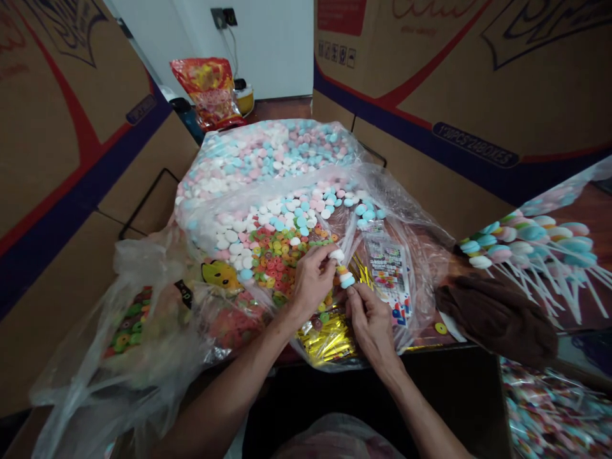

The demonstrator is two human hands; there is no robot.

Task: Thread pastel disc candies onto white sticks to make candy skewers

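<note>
A small candy skewer, a stack of white, orange and blue sweets, is held between my two hands over the open plastic bag. My left hand pinches the white sweet at its upper end. Below the blue sweet, my right hand is closed at the lower end of the skewer; any stick there is hidden by the fingers. Beneath my hands lie colourful gummy rings and gold twist ties. Pink, white and blue marshmallow sweets fill the bag behind them. Printed packets rest right of my right hand.
Large cardboard boxes stand on both sides. Several candy skewers on white sticks lie at the right, near a brown cloth. Wrapped sweets fill the lower right corner. A red packet stands at the back.
</note>
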